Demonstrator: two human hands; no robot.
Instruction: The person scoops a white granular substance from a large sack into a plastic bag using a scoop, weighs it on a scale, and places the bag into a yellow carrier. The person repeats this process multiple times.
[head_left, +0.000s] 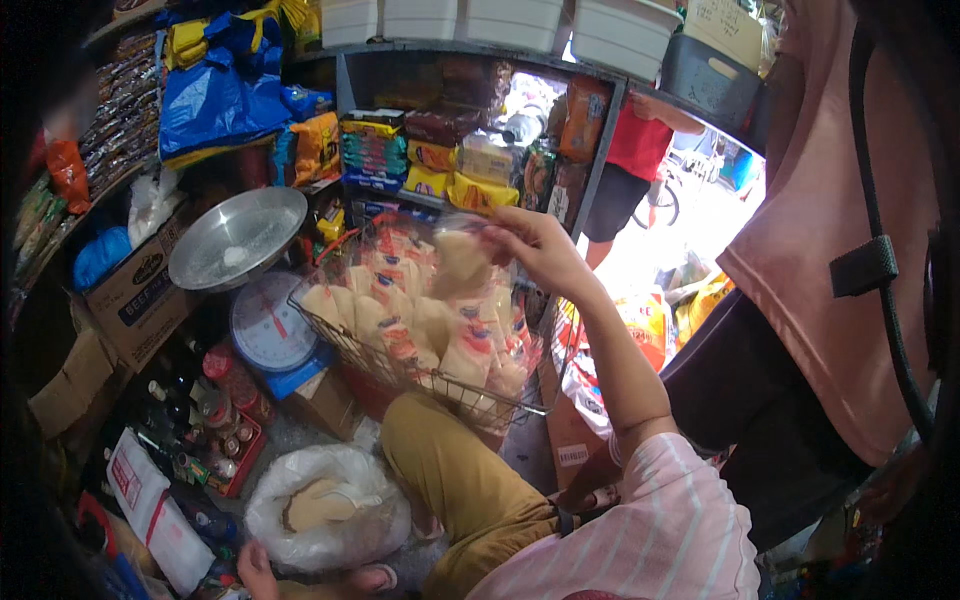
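My right hand (536, 251) pinches the top of a small clear plastic bag of tan granular contents (459, 262), blurred. It hangs above a wire basket (480, 401) packed with similar filled bags (390, 315), several bearing red and blue print. At the lower left edge, my left hand (256, 571) is partly in view, its fingers curled; whether it holds anything is unclear. Near it stands an open plastic-lined sack (322, 457) holding tan granules (319, 506) and what looks like a pale scoop (341, 499).
A dial scale (274, 322) with a metal pan (238, 240) stands left of the basket. Bottles and jars fill a red crate (244, 457). Packaged goods line a shelf (450, 161) behind. Close on the right stands a person in a pink garment (840, 225); another in red (637, 142) is outside.
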